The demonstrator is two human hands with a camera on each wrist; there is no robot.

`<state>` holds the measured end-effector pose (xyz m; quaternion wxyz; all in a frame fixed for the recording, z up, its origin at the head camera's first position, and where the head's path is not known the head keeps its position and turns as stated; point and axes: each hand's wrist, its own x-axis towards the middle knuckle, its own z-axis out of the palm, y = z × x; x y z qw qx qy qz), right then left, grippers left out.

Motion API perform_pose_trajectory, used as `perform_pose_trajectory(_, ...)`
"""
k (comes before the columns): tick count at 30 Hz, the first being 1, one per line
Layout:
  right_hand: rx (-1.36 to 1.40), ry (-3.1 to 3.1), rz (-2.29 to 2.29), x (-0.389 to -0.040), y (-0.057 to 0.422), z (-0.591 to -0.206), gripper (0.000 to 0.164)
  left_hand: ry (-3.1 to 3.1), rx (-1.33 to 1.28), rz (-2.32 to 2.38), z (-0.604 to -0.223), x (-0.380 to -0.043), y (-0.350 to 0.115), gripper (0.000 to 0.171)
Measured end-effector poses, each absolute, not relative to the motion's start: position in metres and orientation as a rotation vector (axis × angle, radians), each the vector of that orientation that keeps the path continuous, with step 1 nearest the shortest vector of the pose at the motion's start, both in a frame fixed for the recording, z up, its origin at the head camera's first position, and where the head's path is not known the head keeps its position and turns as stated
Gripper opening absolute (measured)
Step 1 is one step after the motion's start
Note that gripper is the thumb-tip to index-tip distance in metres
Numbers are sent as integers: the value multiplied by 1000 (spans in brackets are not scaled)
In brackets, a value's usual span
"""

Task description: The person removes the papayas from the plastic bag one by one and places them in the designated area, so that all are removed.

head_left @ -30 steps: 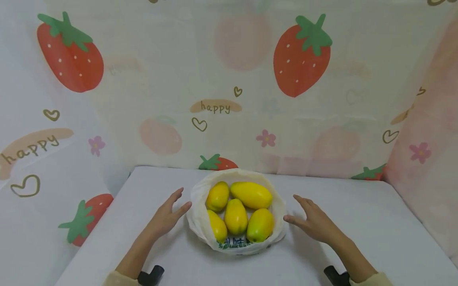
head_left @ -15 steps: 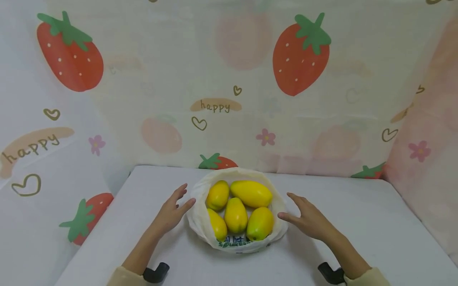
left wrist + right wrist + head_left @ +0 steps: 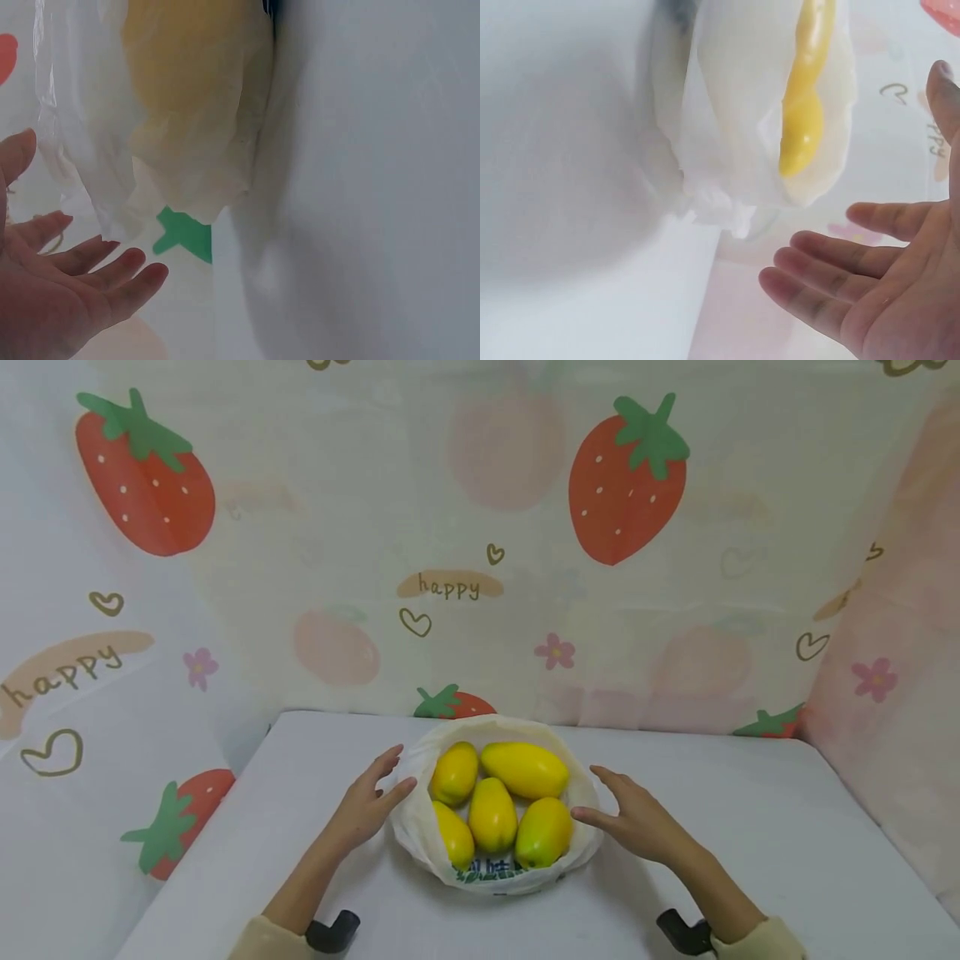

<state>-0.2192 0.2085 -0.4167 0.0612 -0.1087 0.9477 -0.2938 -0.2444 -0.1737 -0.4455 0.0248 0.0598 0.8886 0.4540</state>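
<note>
White plastic bag [image 3: 415,835]: its rim is rolled down, and it is set on the white surface [image 3: 780,835] between the two hands, toward the back edge.
Bag print [image 3: 491,870]: dark blue and green characters are seen low on the near side, partly hidden by fruit and folds; they cannot be read in full.
Yellow fruits [image 3: 492,816]: five are seen gathered inside the bag; the front right one is tinged with green.
"happy" lettering [image 3: 450,586]: it is read on the back panel of the backdrop [image 3: 375,485] and again on the left panel.
Backdrop pattern: strawberries, hearts and pink flowers are printed.
Left hand [image 3: 367,806]: the fingers [image 3: 139,286] are spread and nearly straight, and nothing is gripped; the bag's left side is faced, but whether it is touched cannot be told.
Right hand [image 3: 645,818]: the fingers are spread wide, the thumb held well apart; nothing is gripped, and a gap to the bag is shown in the right wrist view.
Beige sleeves [image 3: 270,939]: a black wrist piece [image 3: 333,932] is seen beside each.
</note>
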Motion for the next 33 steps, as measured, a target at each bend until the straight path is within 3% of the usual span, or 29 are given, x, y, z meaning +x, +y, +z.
perform_pose_trajectory(33,-358,2840,-950,-215,189,-405,82,2801,153,1301,-451,-245,-163,58)
